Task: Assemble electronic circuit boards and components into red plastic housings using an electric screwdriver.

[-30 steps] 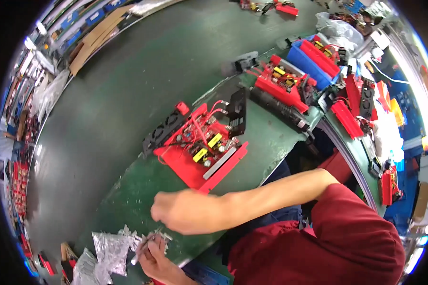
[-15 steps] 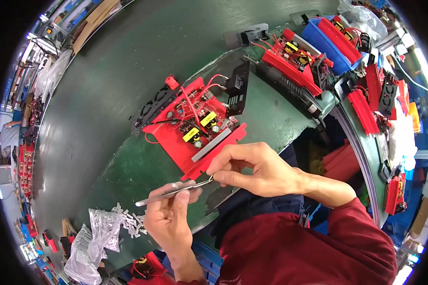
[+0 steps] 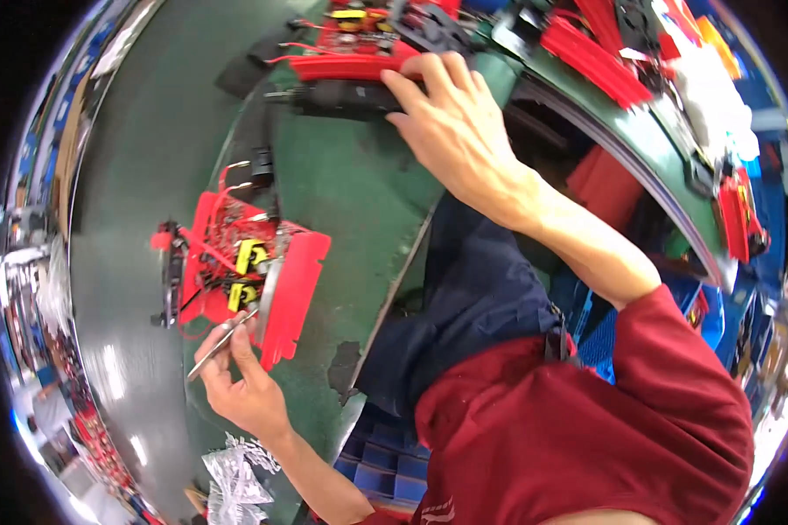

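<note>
My left hand is closed on silvery tweezers, their tips against the near end of an open red housing. Inside the housing is a circuit board with two yellow-wrapped transformers, red wires and a grey bar beside the red wall. A black fan panel stands at its left side. At the upper middle, my right hand has its thumb and fingers on either side of a black electric screwdriver, whose rear end is hidden under the palm. Whether the tweezers pinch anything is too small to tell.
Another red housing lies just beyond the screwdriver. More red parts rest at the upper right. A plastic bag with small metal pieces sits at the lower left. The green table's worn edge runs close to my body.
My right hand has left the tweezer tips and reached away to the screwdriver. My left hand has brought the tweezers to the housing. The view has turned and shifted.
</note>
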The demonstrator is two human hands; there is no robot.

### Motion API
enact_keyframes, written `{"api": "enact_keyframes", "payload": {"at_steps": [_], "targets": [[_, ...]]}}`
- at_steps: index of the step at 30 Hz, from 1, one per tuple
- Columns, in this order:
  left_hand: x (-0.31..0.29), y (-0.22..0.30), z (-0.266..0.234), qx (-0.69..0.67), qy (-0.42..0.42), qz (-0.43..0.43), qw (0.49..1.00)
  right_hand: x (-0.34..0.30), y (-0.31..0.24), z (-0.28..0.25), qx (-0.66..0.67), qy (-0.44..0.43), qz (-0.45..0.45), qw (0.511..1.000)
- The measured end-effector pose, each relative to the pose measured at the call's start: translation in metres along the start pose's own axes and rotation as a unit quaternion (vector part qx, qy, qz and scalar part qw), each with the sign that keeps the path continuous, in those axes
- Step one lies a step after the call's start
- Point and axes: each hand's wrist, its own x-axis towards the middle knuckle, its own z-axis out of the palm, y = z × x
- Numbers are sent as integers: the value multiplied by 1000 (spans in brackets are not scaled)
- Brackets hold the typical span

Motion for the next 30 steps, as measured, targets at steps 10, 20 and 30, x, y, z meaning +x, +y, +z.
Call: {"api": "enact_keyframes", "payload": {"at_steps": [10,20,30], "targets": [[4,-6,25,21,21,-11,999,-72,-11,-29,203,-100,49,973],[12,-1,27,84,40,-4,996,-174,-76,-65,559,-389,256,686],[8,-3,32,95,49,5,994,-162,-72,-60,567,-420,237,668]]}}
